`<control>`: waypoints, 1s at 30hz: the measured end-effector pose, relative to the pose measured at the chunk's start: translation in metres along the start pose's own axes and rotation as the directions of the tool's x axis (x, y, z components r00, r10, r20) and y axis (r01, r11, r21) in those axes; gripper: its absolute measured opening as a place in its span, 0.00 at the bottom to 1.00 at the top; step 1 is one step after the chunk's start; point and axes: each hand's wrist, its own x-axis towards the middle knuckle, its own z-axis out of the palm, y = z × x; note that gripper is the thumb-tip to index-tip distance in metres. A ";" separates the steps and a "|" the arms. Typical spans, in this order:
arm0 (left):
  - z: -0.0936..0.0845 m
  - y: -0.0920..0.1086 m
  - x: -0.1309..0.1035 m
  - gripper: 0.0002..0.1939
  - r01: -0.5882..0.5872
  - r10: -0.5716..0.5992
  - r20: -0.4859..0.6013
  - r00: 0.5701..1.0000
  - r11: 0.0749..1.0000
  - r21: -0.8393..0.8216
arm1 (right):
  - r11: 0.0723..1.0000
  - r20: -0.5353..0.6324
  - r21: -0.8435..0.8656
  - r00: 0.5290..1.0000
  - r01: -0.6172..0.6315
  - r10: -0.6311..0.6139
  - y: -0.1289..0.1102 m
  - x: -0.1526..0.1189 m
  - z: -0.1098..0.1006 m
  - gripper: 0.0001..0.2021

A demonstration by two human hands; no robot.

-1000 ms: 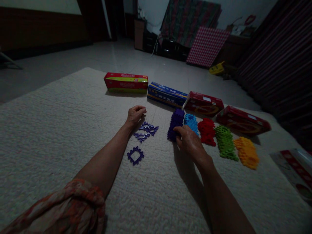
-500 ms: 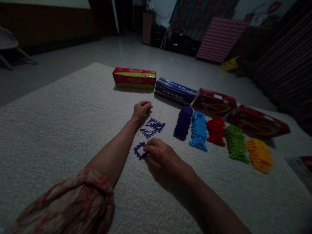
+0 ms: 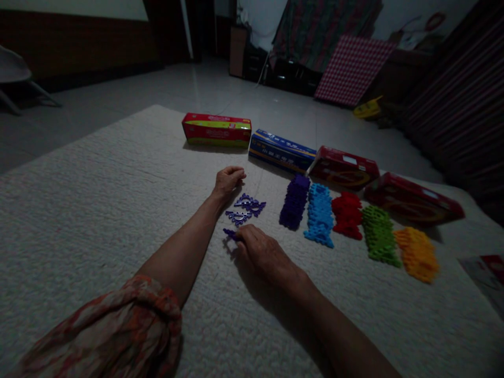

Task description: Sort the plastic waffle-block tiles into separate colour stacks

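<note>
My right hand (image 3: 262, 249) pinches the edge of a dark purple toothed plastic building piece (image 3: 230, 234). The piece is tilted, seen nearly edge-on, and partly hidden by the fingers. Just beyond it, several purple toothed pieces (image 3: 240, 214) lie on the pale quilted mat, some looking half-round. Farther off, my left hand (image 3: 229, 180) rests on the mat with its fingers curled together; nothing shows in them. To the right of both hands stands a row of stacked building pieces: dark purple (image 3: 295, 203), light blue (image 3: 319, 215), red (image 3: 347, 215), green (image 3: 380, 236) and yellow (image 3: 416, 254).
Along the far side of the mat (image 3: 98, 210) stand a red and yellow box (image 3: 216, 131), a blue box (image 3: 281, 152) and two dark red boxes, one (image 3: 342, 168) overlapping the other (image 3: 413, 199). A chair (image 3: 16, 73) is at the far left.
My right hand has tipped the purple piece up from lying nearly flat to almost edge-on. My left hand and the stacks have stayed in place; the view has tilted slightly.
</note>
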 end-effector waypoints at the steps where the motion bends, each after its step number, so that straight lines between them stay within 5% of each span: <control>1: 0.000 0.000 0.000 0.11 0.001 -0.001 -0.001 1.000 1.000 -0.002 | 1.000 -0.021 -0.013 0.999 -0.026 0.026 0.002 0.001 -0.002 0.11; 10: 0.000 -0.003 0.002 0.11 -0.021 0.021 0.008 1.000 1.000 0.006 | 0.956 -0.045 -0.280 0.996 -0.083 0.074 0.011 -0.002 -0.030 0.17; 17: -0.001 -0.005 0.004 0.12 -0.027 0.027 0.005 1.000 0.999 0.019 | 0.964 -0.136 -0.199 0.979 -0.178 0.153 0.021 0.000 -0.028 0.21; 24: -0.002 -0.007 0.005 0.12 -0.038 0.037 0.018 0.999 0.999 0.031 | 0.880 -0.246 -0.307 0.924 -0.362 0.294 0.042 -0.020 -0.078 0.09; 30: -0.004 -0.008 0.005 0.12 -0.030 0.030 0.027 0.999 0.999 0.025 | 0.819 -0.283 -0.377 0.896 -0.431 0.342 0.053 -0.025 -0.081 0.09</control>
